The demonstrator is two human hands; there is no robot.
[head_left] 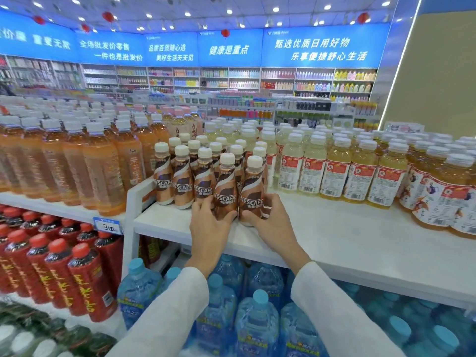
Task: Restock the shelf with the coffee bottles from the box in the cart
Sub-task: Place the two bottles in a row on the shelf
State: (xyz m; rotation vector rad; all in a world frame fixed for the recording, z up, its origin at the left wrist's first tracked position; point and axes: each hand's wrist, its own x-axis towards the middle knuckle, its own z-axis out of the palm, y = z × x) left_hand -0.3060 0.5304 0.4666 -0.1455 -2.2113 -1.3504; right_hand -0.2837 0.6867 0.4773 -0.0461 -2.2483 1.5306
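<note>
Several brown coffee bottles with cream caps stand in rows on the white top shelf. My left hand grips the base of one front coffee bottle. My right hand grips the base of the coffee bottle beside it. Both bottles stand upright at the front right of the group, near the shelf's front edge. The cart and the box are out of view.
Orange drink bottles fill the shelf to the left, pale yellow drinks stand to the right. Red-capped bottles and blue water bottles sit on lower shelves. Bare white shelf lies right of my hands.
</note>
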